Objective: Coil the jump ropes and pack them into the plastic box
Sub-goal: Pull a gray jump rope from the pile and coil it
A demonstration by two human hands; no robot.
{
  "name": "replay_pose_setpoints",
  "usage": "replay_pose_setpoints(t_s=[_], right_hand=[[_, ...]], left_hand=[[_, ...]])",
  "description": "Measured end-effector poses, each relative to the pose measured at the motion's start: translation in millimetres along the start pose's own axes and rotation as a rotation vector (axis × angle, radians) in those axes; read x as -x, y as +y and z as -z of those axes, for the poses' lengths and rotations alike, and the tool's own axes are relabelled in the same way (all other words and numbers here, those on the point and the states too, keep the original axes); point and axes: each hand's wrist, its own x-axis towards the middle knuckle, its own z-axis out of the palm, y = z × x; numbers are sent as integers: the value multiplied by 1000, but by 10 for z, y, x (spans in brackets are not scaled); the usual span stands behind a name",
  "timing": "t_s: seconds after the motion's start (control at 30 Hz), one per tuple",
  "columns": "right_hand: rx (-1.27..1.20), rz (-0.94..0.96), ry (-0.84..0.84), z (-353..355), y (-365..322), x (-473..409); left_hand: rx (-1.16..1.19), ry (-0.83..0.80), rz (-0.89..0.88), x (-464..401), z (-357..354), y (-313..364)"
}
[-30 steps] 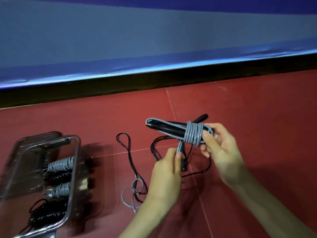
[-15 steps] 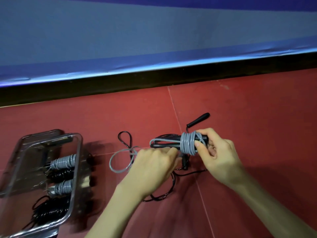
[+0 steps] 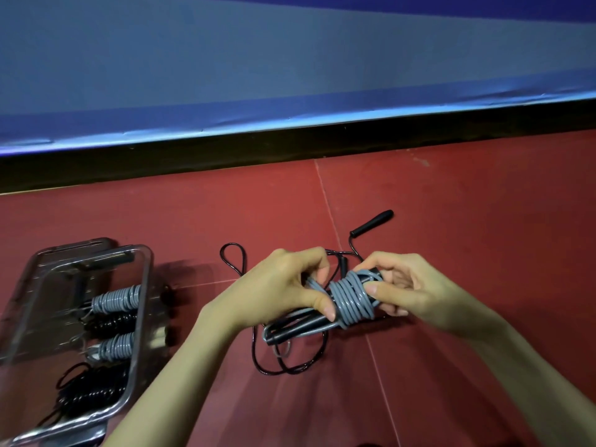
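A grey jump rope (image 3: 351, 300) is wound in several turns around its two black handles, held a little above the red floor. My left hand (image 3: 277, 291) pinches the bundle at its left side, thumb on the coil. My right hand (image 3: 406, 288) grips the right end of the handles, thumb on the turns. A loose black jump rope (image 3: 287, 369) lies on the floor beneath, one handle (image 3: 372, 222) pointing up right. The clear plastic box (image 3: 142, 311) stands at the left with several coiled grey and black ropes (image 3: 116, 298) inside.
The box's clear lid (image 3: 42, 256) lies under or behind the box at the far left. A black skirting strip and a blue wall (image 3: 290, 75) run along the back of the red floor (image 3: 483, 204).
The loose grey tail that trailed left on the floor is now gathered into the bundle. My left hand has moved right onto the coil, and the bundle has tilted down to the left.
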Motion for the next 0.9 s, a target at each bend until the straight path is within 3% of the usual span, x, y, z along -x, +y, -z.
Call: replay_pose_setpoints(t_s=[0.17,0.3,0.43,0.57,0.8,0.9], right_hand=[[-176,-25,-51,10,69,-1],[-357,-65,8,-35,195,14],[-604,-89,76,-128,276,27],[-869,-43,116,-148,332,-20],[-1267,-50,280,-147,238,-208],[-1396,-73,424,-82,198,-288]], left_hand=[[340,-55,38,-51,-53,-76],[483,-12,72,-104,-181,-179],[504,57,77,-110,-272,-246],[361,94,93,-137,-252,-198],[423,-40,216,-276,-103,-127],[489,29,286,-261,-103,-199]])
